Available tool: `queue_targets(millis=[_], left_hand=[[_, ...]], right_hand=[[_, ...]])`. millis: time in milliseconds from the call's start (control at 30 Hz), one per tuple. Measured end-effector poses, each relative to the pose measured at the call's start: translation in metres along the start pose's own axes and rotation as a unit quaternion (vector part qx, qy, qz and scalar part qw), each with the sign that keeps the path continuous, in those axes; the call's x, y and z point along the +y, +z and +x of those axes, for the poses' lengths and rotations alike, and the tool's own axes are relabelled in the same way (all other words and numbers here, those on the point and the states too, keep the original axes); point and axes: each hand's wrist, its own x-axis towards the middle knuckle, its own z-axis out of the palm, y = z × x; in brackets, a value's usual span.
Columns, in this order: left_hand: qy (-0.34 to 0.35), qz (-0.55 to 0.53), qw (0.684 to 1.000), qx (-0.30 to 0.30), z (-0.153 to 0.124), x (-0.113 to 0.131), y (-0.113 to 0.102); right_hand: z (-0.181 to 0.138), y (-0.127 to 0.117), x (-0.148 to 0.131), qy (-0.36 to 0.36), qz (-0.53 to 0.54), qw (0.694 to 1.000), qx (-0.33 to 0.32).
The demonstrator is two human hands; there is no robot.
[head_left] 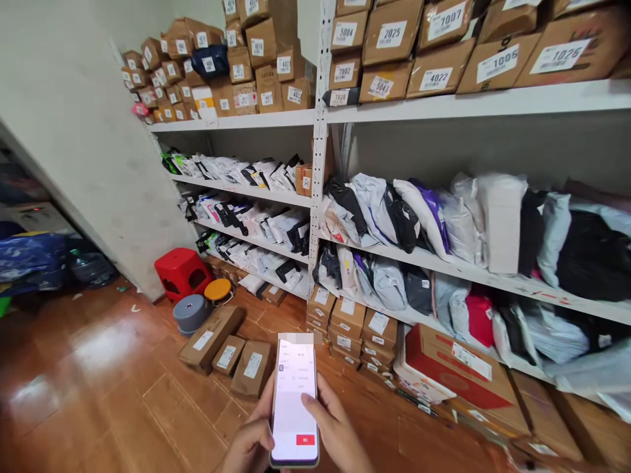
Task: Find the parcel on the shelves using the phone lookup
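Note:
A smartphone point(294, 401) with a lit white screen and a red button near its bottom is held upright at the bottom centre of the head view. My left hand point(251, 440) grips its left edge from below. My right hand point(338, 430) holds the right side, with the thumb resting on the screen. Behind the phone run white metal shelves point(320, 118) packed with labelled cardboard boxes point(392, 33) on top and soft mailer bags point(419, 217) on the lower levels.
Loose cardboard boxes point(210, 338) lie on the wooden floor ahead. A red stool point(181, 270), a grey stool point(191, 312) and an orange stool point(218, 290) stand by the white wall point(83, 131). A red-and-white carton point(453, 371) rests at the right. Blue bags point(32, 256) sit far left.

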Motion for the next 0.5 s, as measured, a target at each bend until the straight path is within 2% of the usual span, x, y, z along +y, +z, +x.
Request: queue_targets(millis=[100,133,333,433,500], left_hand=[[-0.015,-0.026,0.999,-0.021,0.03,0.023,-0.002],[-0.026,-0.023,0.999,-0.02,0.04,0.032,-0.003],[-0.042,0.04,0.998,-0.012,0.103,0.076,-0.021],[-0.06,0.045,0.997,-0.016,0.132,0.092,-0.036],[-0.077,0.044,0.996,-0.019,0.148,0.102,-0.048]], right_hand=[[0.03,0.001,-0.008,-0.023,0.046,0.998,-0.045],[0.04,0.002,-0.011,-0.024,0.063,0.997,-0.041],[0.116,0.004,-0.034,0.043,0.073,0.983,0.162],[0.155,0.003,-0.047,0.047,0.063,0.977,0.197],[0.177,0.006,-0.053,0.049,0.056,0.98,0.187]])
